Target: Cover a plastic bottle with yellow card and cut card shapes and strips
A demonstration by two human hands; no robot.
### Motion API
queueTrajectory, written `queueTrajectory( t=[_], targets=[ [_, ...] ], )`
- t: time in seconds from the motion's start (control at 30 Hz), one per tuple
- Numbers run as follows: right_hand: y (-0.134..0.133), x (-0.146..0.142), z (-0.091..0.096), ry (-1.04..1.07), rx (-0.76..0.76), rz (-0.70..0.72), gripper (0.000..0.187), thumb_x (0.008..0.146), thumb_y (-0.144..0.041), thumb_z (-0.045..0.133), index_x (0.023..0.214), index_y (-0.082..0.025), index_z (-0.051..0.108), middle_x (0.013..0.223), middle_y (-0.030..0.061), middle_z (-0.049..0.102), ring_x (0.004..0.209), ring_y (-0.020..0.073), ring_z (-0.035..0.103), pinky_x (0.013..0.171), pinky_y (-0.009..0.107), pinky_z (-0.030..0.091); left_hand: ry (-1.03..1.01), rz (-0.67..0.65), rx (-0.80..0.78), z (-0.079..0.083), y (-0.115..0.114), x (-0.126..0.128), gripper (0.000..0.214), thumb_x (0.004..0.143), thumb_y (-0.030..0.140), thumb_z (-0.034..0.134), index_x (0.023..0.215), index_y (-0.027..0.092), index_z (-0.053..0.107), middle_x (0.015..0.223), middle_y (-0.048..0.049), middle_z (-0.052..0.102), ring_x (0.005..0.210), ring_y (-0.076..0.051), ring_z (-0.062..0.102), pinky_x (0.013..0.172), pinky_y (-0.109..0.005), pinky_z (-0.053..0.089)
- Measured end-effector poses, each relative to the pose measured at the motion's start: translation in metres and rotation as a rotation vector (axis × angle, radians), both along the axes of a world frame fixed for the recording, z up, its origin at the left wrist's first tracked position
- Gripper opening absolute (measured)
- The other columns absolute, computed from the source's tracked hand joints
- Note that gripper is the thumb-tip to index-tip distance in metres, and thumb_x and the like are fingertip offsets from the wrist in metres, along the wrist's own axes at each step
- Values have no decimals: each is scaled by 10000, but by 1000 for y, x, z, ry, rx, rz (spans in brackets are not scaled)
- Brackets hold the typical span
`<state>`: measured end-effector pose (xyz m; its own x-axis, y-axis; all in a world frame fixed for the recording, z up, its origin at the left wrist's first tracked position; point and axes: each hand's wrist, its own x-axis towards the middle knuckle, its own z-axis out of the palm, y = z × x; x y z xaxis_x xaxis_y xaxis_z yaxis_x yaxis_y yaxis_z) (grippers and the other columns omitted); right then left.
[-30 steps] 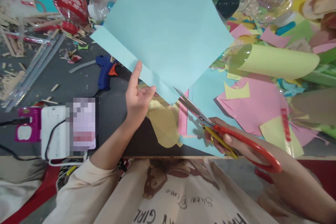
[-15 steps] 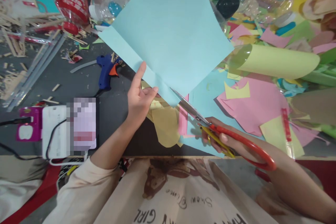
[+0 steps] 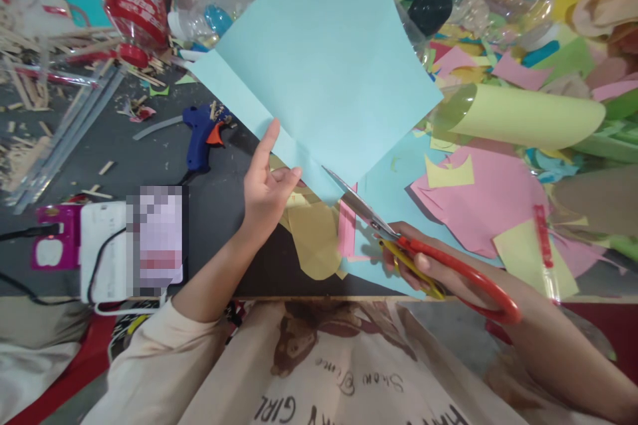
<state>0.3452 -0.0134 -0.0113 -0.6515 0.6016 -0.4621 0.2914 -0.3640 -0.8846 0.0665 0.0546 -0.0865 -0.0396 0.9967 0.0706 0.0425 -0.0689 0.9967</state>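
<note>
My left hand (image 3: 266, 186) pinches the lower edge of a large light blue sheet of paper (image 3: 323, 66), held up over the table with the index finger stretched along it. My right hand (image 3: 433, 265) grips red-and-yellow-handled scissors (image 3: 413, 246). Their metal blades point up-left and meet the sheet's bottom corner, close to my left thumb.
Pink, yellow and blue paper scraps (image 3: 468, 199) cover the table on the right, with a rolled yellow-green sheet (image 3: 528, 119). A blue glue gun (image 3: 202, 133), clear plastic bottles (image 3: 139, 0), wooden sticks (image 3: 30, 80) and a white device with cables (image 3: 104, 246) lie at the left.
The blue sheet has shifted slightly right and up with my left hand. The scissors have slid a little left, into the sheet's bottom corner.
</note>
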Motion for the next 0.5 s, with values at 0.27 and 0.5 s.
queueTrajectory(
  t=[0.27,0.5],
  targets=[
    [0,-2,-6,43,-116,-15,514,930,-726,408,918,-216,467,755,-18,473,575,95,380,463,255,259,140,-37,124,-6,3,-6,664,891,473,675,1501,386,427,1487,-71,533,543,-26,539,512,-191,491],
    [-5,-6,-9,-21,-94,-53,505,937,-705,437,1012,-206,465,650,-74,405,537,79,323,481,250,256,169,-46,125,-7,3,-8,656,914,422,649,1517,368,397,1470,-75,561,541,-27,509,537,-187,493]
  ],
)
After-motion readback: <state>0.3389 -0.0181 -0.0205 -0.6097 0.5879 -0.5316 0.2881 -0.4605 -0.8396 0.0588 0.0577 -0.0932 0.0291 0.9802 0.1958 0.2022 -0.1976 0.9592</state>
